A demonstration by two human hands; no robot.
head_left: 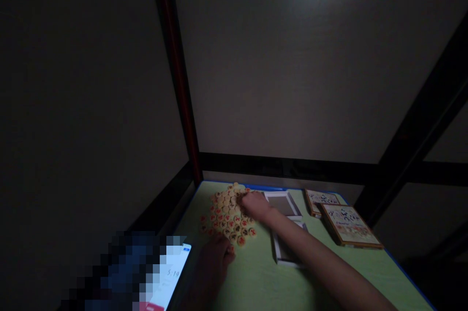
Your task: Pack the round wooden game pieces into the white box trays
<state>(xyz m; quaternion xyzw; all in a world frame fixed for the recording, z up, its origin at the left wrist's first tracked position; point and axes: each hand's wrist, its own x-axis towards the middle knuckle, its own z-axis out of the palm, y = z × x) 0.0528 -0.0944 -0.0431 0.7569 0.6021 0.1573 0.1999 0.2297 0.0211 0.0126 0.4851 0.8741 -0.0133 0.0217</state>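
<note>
Many round wooden xiangqi pieces (225, 224) with red or black characters lie spread and partly heaped at the left of the table. My right hand (256, 205) reaches in from the right to the far side of the heap. Its fingers are curled down among the pieces, and what they hold, if anything, is hidden. Nearer to me, my left hand (215, 260) is in shadow at the front edge of the spread. Its fingers are closed at a xiangqi piece (230, 249) with a reddish face.
Two shallow white-rimmed trays (294, 197) (277, 252) lie right of the pieces, the nearer partly under my right forearm. Two printed boxes (313, 197) (351, 225) rest farther right on the green table (252, 284). A lit phone (170, 272) is at lower left. Walls stand behind.
</note>
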